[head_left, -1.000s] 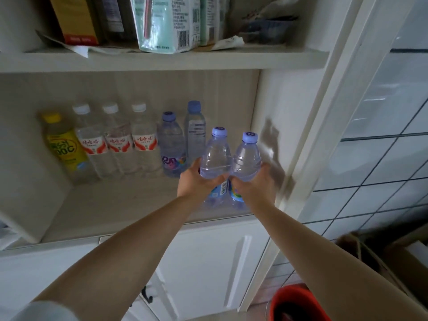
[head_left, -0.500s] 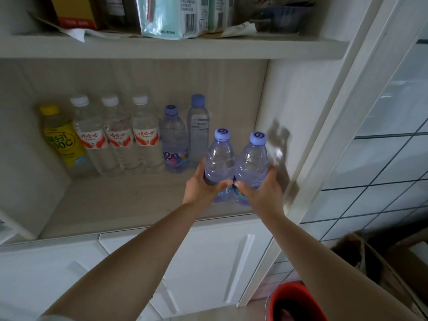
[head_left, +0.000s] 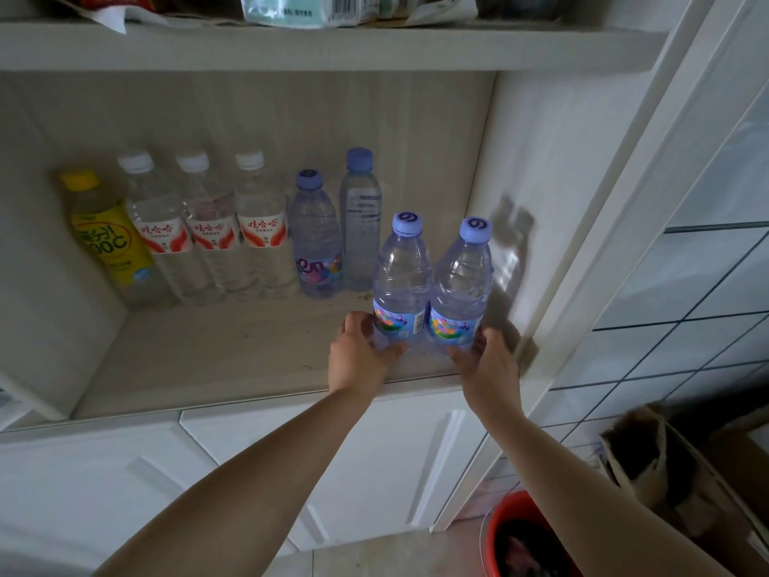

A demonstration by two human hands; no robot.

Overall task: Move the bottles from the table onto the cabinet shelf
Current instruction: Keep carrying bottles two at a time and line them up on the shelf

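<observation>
Two clear water bottles with purple caps and colourful labels stand side by side on the cabinet shelf [head_left: 208,360], near its front right corner. My left hand [head_left: 360,360] wraps the base of the left bottle [head_left: 401,276]. My right hand [head_left: 487,368] holds the base of the right bottle [head_left: 462,281]. Both bottles are upright and touch each other. Along the back of the shelf stands a row of other bottles: a yellow one [head_left: 106,243], three with white caps [head_left: 208,226], and two with purple caps [head_left: 314,239].
An upper shelf [head_left: 291,47] with cartons hangs just above. The open glass cabinet door [head_left: 603,202] stands at the right, close to my right hand. Below are white cabinet doors [head_left: 374,451], a red bucket [head_left: 520,535] and a cardboard box [head_left: 666,472] on the floor.
Both bottles went forward and down onto the shelf. My hands slid from the bottles' middles down to their bases.
</observation>
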